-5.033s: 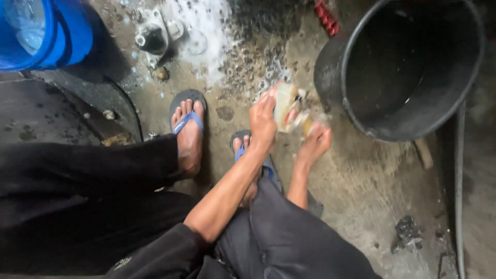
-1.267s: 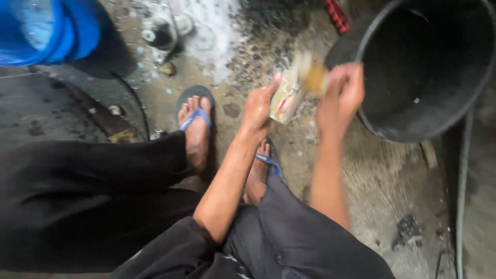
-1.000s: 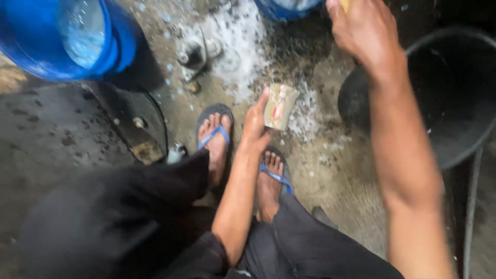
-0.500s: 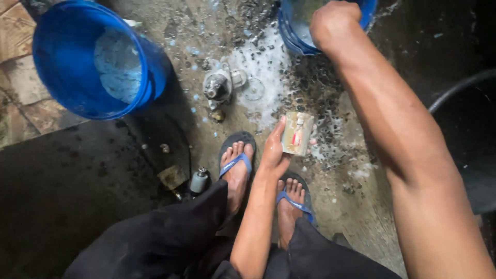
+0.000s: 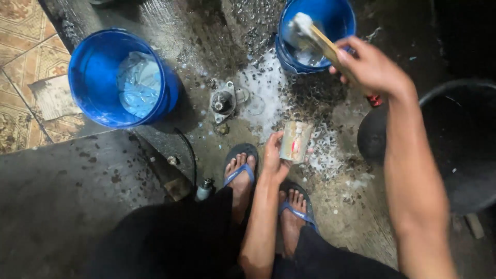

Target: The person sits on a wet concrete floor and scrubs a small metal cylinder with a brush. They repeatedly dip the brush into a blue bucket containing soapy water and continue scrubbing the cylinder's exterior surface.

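Nearest you, your feet sat in blue flip-flops (image 5: 240, 173) on wet concrete. Just beyond them your left hand (image 5: 274, 157) was closed around a small pale rectangular part (image 5: 295, 140), held upright above a patch of white foam (image 5: 268, 93). To the right stood a big black tub (image 5: 454, 150). Left of the foam, a small metal fitting (image 5: 225, 102) lay on the ground, and a large blue bucket (image 5: 98, 77) stood further left. Farther off, your right hand (image 5: 372, 67) gripped a wooden-handled brush (image 5: 315, 36), its soapy head over the far blue bucket (image 5: 338, 20).
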